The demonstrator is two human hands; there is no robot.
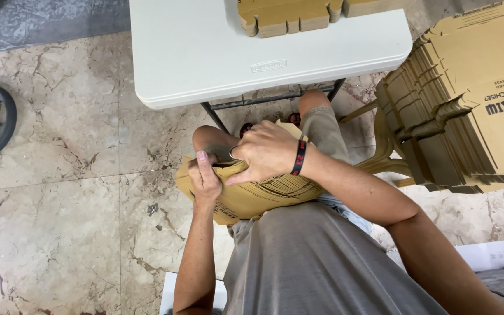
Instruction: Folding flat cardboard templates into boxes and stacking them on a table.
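Left hand (204,178) gripping edge of flat cardboard box blank (258,195) on lap; right hand (266,153) pressing on top. White folding table (205,58) ahead, cardboard stack (468,105) just right.

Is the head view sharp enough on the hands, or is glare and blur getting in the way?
Head view: left hand and right hand on the cardboard sheet are sharp, evenly lit, no glare; white table bright but not washed out; edges bow slightly from the wide lens.
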